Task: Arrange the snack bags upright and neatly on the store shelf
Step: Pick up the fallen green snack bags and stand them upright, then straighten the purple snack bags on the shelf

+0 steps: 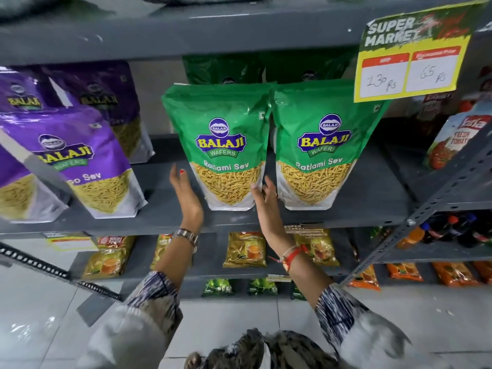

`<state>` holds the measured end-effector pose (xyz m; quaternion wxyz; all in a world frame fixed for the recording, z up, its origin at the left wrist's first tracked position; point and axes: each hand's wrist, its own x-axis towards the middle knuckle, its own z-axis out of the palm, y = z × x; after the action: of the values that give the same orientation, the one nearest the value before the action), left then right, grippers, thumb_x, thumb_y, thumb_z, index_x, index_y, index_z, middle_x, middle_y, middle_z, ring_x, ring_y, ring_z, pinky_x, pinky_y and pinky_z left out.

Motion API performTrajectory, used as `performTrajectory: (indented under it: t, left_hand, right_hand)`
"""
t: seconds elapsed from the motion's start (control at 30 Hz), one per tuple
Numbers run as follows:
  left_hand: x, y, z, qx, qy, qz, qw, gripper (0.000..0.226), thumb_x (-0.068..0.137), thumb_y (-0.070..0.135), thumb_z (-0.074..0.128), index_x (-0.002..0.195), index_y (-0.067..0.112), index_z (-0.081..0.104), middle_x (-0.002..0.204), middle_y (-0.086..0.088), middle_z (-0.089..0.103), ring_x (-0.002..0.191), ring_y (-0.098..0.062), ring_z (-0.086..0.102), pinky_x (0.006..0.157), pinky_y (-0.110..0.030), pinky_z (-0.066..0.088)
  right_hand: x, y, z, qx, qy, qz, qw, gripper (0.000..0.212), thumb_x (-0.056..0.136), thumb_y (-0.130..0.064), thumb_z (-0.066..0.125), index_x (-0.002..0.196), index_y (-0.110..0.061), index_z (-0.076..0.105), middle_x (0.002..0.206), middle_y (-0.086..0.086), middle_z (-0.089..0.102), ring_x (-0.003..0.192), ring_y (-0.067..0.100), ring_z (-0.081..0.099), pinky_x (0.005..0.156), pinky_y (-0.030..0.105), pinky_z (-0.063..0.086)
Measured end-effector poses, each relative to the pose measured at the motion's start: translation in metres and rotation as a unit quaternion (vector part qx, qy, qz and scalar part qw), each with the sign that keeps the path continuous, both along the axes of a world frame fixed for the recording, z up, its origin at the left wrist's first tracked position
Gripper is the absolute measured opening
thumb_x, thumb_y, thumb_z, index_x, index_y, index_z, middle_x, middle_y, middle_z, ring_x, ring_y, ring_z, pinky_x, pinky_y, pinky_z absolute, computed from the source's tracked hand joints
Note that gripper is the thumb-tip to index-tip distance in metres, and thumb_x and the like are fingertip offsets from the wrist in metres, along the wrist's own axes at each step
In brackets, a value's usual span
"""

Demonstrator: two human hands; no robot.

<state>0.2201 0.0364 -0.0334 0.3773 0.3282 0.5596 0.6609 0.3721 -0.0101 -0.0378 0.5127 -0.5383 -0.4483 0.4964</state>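
Green Ratlami Sev bag stands upright mid-shelf, twin bag touching at 3 o'clock. We bracket its base: left hand open at 9 o'clock (not touching), right hand fingers spread on its lower-right corner, probably squaring it.

Grey shelf with upright green bags, purple bags.

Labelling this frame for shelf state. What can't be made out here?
- Green bags at the back: head view, mostly hidden by the front Ratlami Sev bags and the shelf above.
- Left purple Sev bag: cut off by the frame edge.
- Right hand: its contact with the left Ratlami Sev bag is unclear.
- Tea packets below: print too small.
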Motion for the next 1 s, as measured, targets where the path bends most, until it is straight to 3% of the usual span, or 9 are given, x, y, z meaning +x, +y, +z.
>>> performTrajectory:
  t: [0.1,0.23,0.4,0.5,0.6,0.67,0.73,0.87,1.0]
  left_hand:
    - [0.002,0.004,0.001,-0.015,-0.081,-0.092,0.992,0.043,0.099,0.035,0.028,0.131,0.011,0.044,0.132,-0.011,0.053,0.116,-0.021,0.054,0.097,-0.03,0.05]
    - [0.004,-0.003,-0.003,-0.001,-0.081,-0.109,0.991,0.032,0.098,0.029,0.03,0.116,0.008,0.047,0.117,-0.013,0.054,0.107,-0.024,0.053,0.097,-0.038,0.045]
    - [0.004,-0.006,-0.001,0.001,-0.061,-0.11,0.992,0.027,0.098,0.029,0.029,0.117,0.016,0.044,0.116,-0.001,0.056,0.11,-0.018,0.053,0.097,-0.034,0.045]
    - [0.0,-0.007,-0.001,-0.007,-0.055,-0.126,0.99,0.03,0.099,0.029,0.029,0.123,0.016,0.043,0.124,-0.003,0.052,0.117,-0.019,0.05,0.103,-0.036,0.042]
    - [-0.005,-0.011,-0.005,0.013,-0.047,-0.13,0.99,0.041,0.099,0.031,0.028,0.135,0.013,0.038,0.126,0.002,0.052,0.114,-0.009,0.054,0.093,-0.02,0.048]
    - [-0.011,-0.018,-0.011,0.012,-0.021,-0.111,0.993,0.045,0.099,0.032,0.029,0.141,0.016,0.034,0.136,0.003,0.048,0.121,-0.004,0.05,0.096,-0.015,0.044]
    - [-0.019,-0.031,-0.018,0.003,0.022,-0.075,0.997,0.044,0.098,0.031,0.033,0.139,0.016,0.037,0.146,-0.004,0.042,0.133,-0.015,0.042,0.111,-0.028,0.035]
    - [-0.054,-0.063,-0.021,0.047,0.059,0.006,0.997,0.03,0.097,0.019,0.038,0.121,0.006,0.051,0.118,-0.007,0.057,0.108,-0.011,0.054,0.096,-0.03,0.043]
    - [-0.118,-0.072,-0.014,0.086,0.091,0.125,0.984,0.024,0.094,0.008,0.039,0.113,-0.003,0.048,0.106,-0.007,0.05,0.098,-0.012,0.05,0.087,-0.022,0.041]
  right_hand:
    - [-0.008,0.008,0.003,0.003,-0.004,-0.003,1.0,0.068,0.091,-0.044,0.048,0.148,-0.02,0.019,0.154,0.006,0.031,0.138,0.019,0.035,0.112,0.036,0.031]
    - [-0.011,0.009,0.001,0.02,0.014,-0.019,1.0,0.065,0.091,-0.042,0.05,0.145,-0.018,0.023,0.146,0.008,0.038,0.119,0.008,0.044,0.089,0.009,0.036]
    - [-0.012,0.008,-0.002,0.008,0.019,-0.037,0.999,0.067,0.089,-0.043,0.052,0.145,-0.019,0.024,0.149,0.011,0.034,0.134,0.024,0.038,0.107,0.037,0.036]
    - [-0.015,0.003,0.0,0.006,0.029,-0.044,0.999,0.066,0.09,-0.042,0.052,0.145,-0.021,0.023,0.15,0.011,0.032,0.131,0.02,0.04,0.103,0.033,0.038]
    - [-0.02,-0.008,-0.002,0.003,0.021,-0.078,0.997,0.068,0.086,-0.048,0.054,0.144,-0.024,0.027,0.15,0.006,0.03,0.135,0.018,0.035,0.109,0.036,0.033]
    - [-0.026,-0.019,-0.007,0.023,0.028,-0.11,0.993,0.053,0.085,-0.042,0.055,0.132,-0.024,0.039,0.137,0.007,0.04,0.118,0.01,0.047,0.101,0.03,0.04]
    - [-0.037,-0.029,-0.013,0.044,0.056,-0.128,0.989,0.028,0.088,-0.028,0.056,0.114,-0.025,0.046,0.12,0.011,0.049,0.09,-0.002,0.054,0.083,0.019,0.045]
    - [-0.078,-0.04,-0.017,0.047,0.057,-0.108,0.991,0.011,0.083,-0.022,0.056,0.093,-0.022,0.051,0.094,0.005,0.054,0.083,0.014,0.053,0.083,0.042,0.046]
    - [-0.135,-0.033,-0.011,0.046,0.019,-0.044,0.998,0.013,0.089,-0.017,0.057,0.083,-0.029,0.055,0.104,0.004,0.059,0.099,0.022,0.056,0.096,0.051,0.043]
